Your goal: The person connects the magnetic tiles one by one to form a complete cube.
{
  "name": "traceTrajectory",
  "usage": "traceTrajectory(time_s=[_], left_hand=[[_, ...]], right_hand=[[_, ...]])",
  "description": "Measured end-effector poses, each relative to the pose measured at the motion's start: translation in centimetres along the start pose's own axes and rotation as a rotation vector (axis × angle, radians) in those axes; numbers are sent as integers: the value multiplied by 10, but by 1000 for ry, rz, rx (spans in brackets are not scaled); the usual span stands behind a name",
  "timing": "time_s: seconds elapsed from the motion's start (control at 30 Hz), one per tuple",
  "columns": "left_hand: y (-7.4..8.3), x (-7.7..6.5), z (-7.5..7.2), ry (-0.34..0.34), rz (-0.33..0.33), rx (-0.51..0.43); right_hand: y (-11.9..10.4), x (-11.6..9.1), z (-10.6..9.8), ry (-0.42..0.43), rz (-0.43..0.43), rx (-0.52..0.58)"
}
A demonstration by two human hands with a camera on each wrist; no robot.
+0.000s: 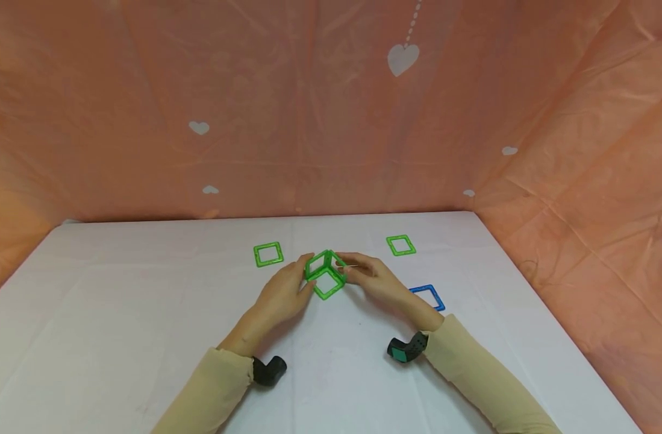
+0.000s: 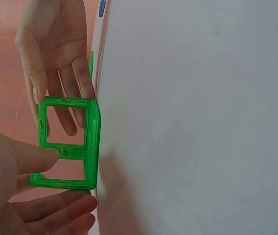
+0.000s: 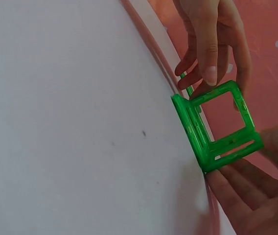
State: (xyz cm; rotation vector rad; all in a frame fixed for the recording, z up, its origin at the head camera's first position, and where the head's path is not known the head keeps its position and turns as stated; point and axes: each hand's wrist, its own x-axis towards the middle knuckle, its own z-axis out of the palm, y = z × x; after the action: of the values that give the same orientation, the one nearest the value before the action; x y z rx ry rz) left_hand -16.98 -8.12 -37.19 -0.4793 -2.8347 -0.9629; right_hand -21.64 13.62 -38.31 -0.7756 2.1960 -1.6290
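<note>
In the head view, several square green magnetic tiles (image 1: pixel 328 266) are joined at angles into an open corner shape, lifted over the white table. My left hand (image 1: pixel 282 290) pinches its left side, with the thumb in front and the fingers behind. From the right, my right hand (image 1: pixel 375 278) holds the opposite edge between thumb and fingers. The left wrist view shows the left thumb (image 2: pixel 43 157) lying across a bar of the joined tiles (image 2: pixel 94 142). Seen from the right wrist, the right-hand fingers (image 3: pixel 242 188) lie under the shape's lower edge.
One loose green square tile (image 1: pixel 269 263) lies beyond my left hand, another green tile (image 1: pixel 405 253) farther back on the right. A blue square tile (image 1: pixel 437 295) is partly covered by my right wrist. An orange cloth (image 1: pixel 298 120) hangs behind the white table (image 1: pixel 119 313).
</note>
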Motion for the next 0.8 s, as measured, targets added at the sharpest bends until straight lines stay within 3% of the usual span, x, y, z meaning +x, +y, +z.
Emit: traceTrajectory(time_s=[0.33,0.8], left_hand=[[2,-1,0,0,26,19],[3,-2,1,4,33,23]], right_hand=[[0,1,-2,-3,-61,-10],[-3,1,-1,22,-37,-52]])
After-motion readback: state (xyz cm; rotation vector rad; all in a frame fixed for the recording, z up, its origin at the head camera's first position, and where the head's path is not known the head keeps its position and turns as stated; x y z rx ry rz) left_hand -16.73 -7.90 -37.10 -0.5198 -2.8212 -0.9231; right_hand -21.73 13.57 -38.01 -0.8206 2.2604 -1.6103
